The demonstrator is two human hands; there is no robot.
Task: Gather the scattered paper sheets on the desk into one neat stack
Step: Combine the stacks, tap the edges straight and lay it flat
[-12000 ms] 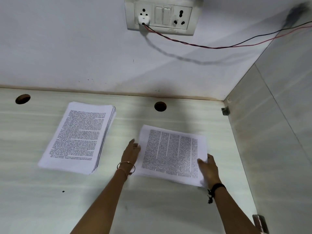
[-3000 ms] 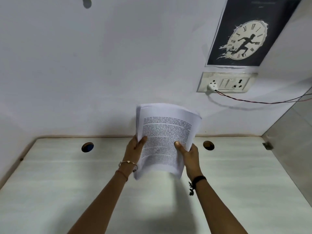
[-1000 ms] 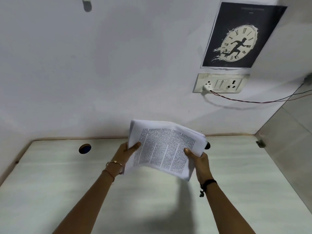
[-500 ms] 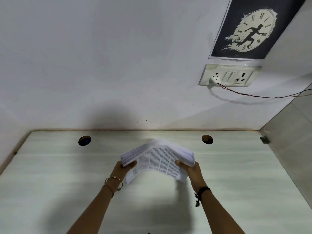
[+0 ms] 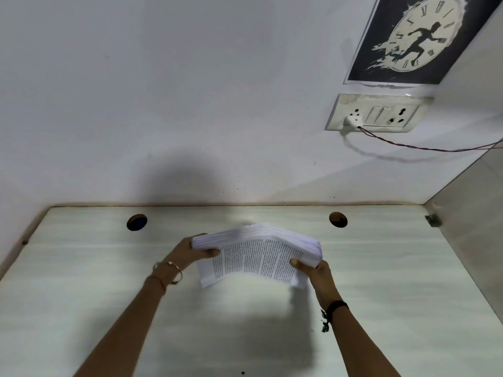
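Note:
A thick stack of printed paper sheets hangs just above the middle of the pale desk, bowed upward in its centre. My left hand grips its left edge, thumb on top. My right hand grips the right edge, fingers under the sheets. The stack's top sheet shows dense black text. Its near edge droops toward the desk, and whether it touches the surface cannot be told. No loose sheets lie elsewhere on the desk.
Two round cable holes sit near the desk's back edge. A white wall rises behind, with a socket panel, a red-black wire and a clock poster. A side panel bounds the right.
Over the last second both hands have brought the stack down from chest height and tilted it from nearly upright to nearly flat, close above the desk.

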